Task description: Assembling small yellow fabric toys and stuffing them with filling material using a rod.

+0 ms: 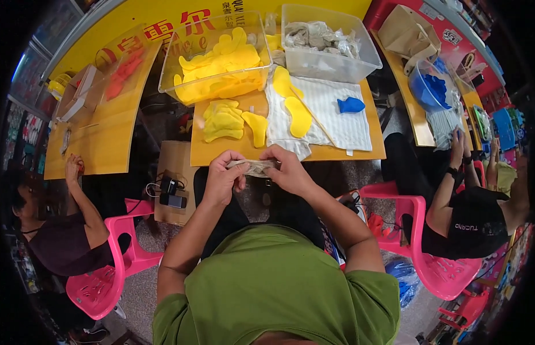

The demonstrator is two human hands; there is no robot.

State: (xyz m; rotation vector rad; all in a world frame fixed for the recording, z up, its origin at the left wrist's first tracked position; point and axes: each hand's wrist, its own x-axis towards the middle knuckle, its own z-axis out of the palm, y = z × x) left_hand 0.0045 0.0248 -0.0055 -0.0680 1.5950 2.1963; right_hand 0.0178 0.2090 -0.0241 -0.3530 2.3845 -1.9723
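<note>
Between my two hands, at the table's near edge, is a crumpled beige-grey piece of cloth [256, 168]. My left hand [226, 175] pinches its left end, and my right hand [287, 171] grips the other end with bent fingers. Just beyond them lie a single curved yellow fabric piece [256, 127] and a heap of yellow pieces [222, 121]. A striped white cloth [348, 132] is spread to the right. On it rest two curved yellow pieces [298, 117], a thin wooden stick [319, 122] and a small blue fish-shaped piece [351, 104].
At the back, a clear bin [171, 60] holds many yellow pieces; another bin [325, 64] holds greyish cloth. One person sits at a table [106, 146] on the left, another on the right by a basin [420, 86] of blue pieces. Pink chairs [420, 230] flank me; a cardboard box [172, 155] is left.
</note>
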